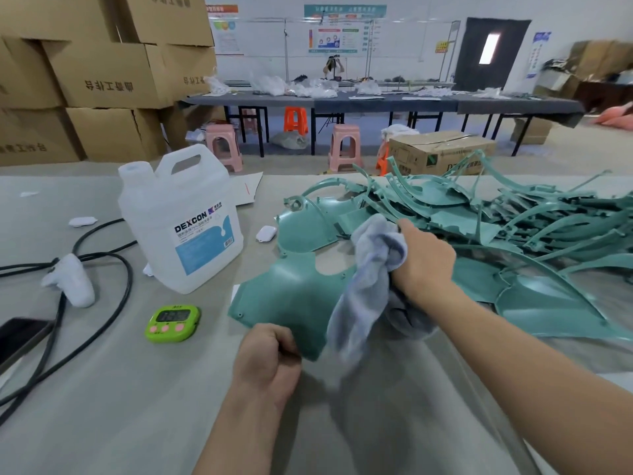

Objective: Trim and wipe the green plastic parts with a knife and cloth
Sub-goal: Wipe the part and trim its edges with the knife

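- The left hand, at lower centre of the frame, is curling its fingers and thumb around the near corner of a green plastic part and pinching it.
- The right hand, right of centre, is gripping a bunched grey-blue cloth; the cloth is hanging over the right side of that same part.
- The held part is sitting in the centre of the frame, tilted up above the table.
- A pile of green parts is lying on the table just behind and to the right of the hands, filling the right middle of the frame.
- A white jug labelled DEXCON is standing left of centre, with a green timer lying below it.
- Black cables are looping at the left edge, with a white controller resting among them.
- Cardboard boxes are stacked at upper left.
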`<state>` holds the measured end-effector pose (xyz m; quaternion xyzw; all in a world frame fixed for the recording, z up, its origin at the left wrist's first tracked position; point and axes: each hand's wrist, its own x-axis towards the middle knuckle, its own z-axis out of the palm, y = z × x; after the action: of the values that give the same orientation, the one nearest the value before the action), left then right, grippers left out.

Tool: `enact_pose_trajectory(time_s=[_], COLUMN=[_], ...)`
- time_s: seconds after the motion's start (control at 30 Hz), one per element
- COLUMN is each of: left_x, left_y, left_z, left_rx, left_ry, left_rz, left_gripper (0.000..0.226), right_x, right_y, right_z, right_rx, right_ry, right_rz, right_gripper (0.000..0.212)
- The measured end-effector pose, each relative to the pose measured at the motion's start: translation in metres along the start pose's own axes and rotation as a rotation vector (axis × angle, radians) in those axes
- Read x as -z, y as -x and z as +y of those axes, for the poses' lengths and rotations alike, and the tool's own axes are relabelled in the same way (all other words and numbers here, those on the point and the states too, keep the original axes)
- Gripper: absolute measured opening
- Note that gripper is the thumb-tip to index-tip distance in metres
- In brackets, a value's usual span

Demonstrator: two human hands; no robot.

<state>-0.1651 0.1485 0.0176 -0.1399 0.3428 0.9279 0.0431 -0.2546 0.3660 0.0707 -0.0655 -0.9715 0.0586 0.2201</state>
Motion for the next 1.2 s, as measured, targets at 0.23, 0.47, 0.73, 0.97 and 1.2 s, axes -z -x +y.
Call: enact_pose_trajectory(time_s=[0.23,0.47,0.73,0.97,1.2], left_x=[0.002,0.004,-0.021,-0.038,-0.071], left_y=[0.003,0.004,0.031,0.054,0.059], left_z=[0.011,0.010,-0.034,-0.054,-0.078], left_rx=[-0.166,-0.276,-1.008,-0.765,-0.246], left_ry=[0.126,0.113,-1.020,-1.215,-0.735], left_rz=[0.054,0.215,-0.222,-0.432,-0.397], left_gripper=[0.062,0.035,0.053,0.090,0.015], right_x=[-0.005,0.027,0.070,0.090,0.105], right_y=[-0.004,0.041,0.134,0.135,0.178], right_z=[0.026,0.002,-0.041,0.020,0.072], right_rx=[-0.100,-0.013,-0.653,-0.786,-0.577], right_ry=[0.101,0.034,-1.938,-1.704,-1.327], right_rz=[-0.017,-0.116,-0.583,-0.413,-0.326], right_gripper=[0.013,0.031,0.052,0.025,0.013])
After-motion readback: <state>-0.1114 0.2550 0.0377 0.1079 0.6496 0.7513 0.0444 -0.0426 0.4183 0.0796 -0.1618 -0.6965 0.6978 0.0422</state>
